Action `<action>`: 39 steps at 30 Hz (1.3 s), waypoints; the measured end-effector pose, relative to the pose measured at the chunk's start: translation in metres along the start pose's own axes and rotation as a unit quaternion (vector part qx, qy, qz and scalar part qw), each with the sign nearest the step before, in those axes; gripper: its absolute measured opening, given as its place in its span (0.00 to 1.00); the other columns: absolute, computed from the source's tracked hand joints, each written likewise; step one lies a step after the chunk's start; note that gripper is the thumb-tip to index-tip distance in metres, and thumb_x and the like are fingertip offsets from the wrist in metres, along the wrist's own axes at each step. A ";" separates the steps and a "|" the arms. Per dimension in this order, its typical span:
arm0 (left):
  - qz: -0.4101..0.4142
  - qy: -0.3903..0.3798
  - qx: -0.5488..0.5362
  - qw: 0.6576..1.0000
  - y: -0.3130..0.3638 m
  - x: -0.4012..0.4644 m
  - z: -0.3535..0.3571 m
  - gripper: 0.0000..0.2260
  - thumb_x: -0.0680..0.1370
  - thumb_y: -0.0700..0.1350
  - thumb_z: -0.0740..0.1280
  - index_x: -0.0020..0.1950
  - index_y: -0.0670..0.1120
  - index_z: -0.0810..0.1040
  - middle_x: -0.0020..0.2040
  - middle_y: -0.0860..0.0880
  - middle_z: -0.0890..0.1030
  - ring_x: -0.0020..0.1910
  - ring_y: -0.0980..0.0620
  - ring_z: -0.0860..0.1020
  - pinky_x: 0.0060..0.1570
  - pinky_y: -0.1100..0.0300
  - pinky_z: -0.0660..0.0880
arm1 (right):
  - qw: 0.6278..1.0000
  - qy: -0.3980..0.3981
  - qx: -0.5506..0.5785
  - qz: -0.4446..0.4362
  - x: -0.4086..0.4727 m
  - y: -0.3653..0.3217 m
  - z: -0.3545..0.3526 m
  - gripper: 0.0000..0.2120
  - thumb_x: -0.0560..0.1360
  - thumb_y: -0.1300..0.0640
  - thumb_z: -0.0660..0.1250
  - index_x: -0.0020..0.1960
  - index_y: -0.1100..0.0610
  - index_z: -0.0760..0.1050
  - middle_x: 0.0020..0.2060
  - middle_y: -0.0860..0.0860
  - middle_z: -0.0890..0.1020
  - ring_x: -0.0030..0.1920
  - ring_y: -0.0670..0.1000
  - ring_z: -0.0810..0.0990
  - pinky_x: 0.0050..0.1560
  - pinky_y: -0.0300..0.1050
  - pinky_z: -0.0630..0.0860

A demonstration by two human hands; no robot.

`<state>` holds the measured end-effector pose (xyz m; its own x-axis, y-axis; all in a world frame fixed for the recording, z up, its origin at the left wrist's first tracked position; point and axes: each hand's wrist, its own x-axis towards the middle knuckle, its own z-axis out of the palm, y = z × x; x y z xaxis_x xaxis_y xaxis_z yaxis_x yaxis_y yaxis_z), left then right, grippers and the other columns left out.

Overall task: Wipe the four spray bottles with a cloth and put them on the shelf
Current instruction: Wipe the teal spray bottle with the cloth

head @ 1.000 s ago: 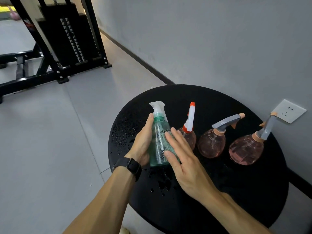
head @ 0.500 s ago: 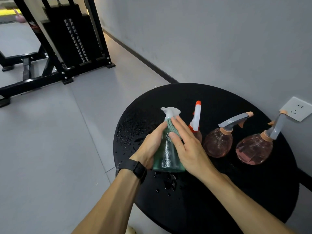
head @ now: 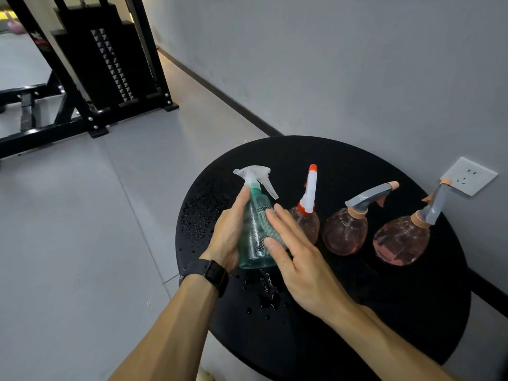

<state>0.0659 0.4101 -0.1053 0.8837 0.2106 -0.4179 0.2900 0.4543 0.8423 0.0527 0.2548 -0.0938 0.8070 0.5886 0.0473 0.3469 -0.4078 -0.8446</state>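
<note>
A green spray bottle (head: 254, 243) with a clear white trigger head stands on the round black table (head: 384, 312). My left hand (head: 229, 232) grips its left side, thumb up near the neck. My right hand (head: 295, 257) presses a teal and checkered cloth (head: 270, 229) flat against the bottle's right side with straight fingers. To the right stand a pink bottle with a white and red nozzle (head: 306, 215) and two round pink bottles with grey triggers (head: 347, 229) (head: 402, 240). No shelf is in view.
Water drops lie on the table's left part (head: 200, 215) and in front of the green bottle (head: 264, 295). A wall socket (head: 468, 176) sits on the grey wall behind the table. A black weight machine (head: 90, 67) stands on the floor at far left.
My right hand with the cloth has slid down from the bottle's neck to its body. The trigger head is uncovered again. My left hand keeps its hold.
</note>
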 end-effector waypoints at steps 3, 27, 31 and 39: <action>-0.005 -0.020 0.003 1.000 0.001 -0.002 0.003 0.31 0.75 0.67 0.64 0.58 0.40 0.83 0.44 0.42 0.83 0.41 0.45 0.82 0.50 0.48 0.80 | 1.000 0.009 -0.002 0.000 0.003 0.000 -0.004 0.24 0.82 0.47 0.55 0.76 0.43 0.55 0.75 0.33 0.52 0.72 0.28 0.45 0.70 0.26 0.44; -0.001 0.046 0.055 0.997 0.002 -0.017 0.011 0.22 0.81 0.60 0.60 0.56 0.43 0.84 0.45 0.45 0.85 0.43 0.46 0.83 0.46 0.50 0.80 | 1.000 0.016 -0.005 0.006 0.023 0.001 0.003 0.23 0.82 0.49 0.55 0.76 0.43 0.55 0.75 0.33 0.51 0.74 0.31 0.45 0.75 0.39 0.48; 0.017 0.056 0.041 0.997 0.008 -0.015 0.003 0.25 0.80 0.61 0.57 0.59 0.43 0.82 0.46 0.43 0.83 0.42 0.46 0.82 0.45 0.51 0.79 | 1.000 0.002 0.004 -0.010 0.015 -0.003 0.007 0.24 0.82 0.49 0.55 0.77 0.44 0.54 0.76 0.34 0.51 0.73 0.30 0.45 0.69 0.25 0.45; 0.030 0.048 0.070 0.996 0.012 -0.018 0.002 0.34 0.71 0.70 0.64 0.57 0.42 0.83 0.51 0.39 0.84 0.47 0.40 0.83 0.56 0.40 0.78 | 1.000 0.000 -0.002 -0.031 0.012 -0.005 0.006 0.23 0.82 0.49 0.55 0.76 0.43 0.55 0.76 0.34 0.52 0.73 0.30 0.44 0.64 0.18 0.43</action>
<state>0.0539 0.4102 -0.0865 0.8639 0.3192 -0.3895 0.2914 0.3141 0.9036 0.0574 0.2680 -0.0922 0.7836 0.6131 0.1003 0.3991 -0.3730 -0.8376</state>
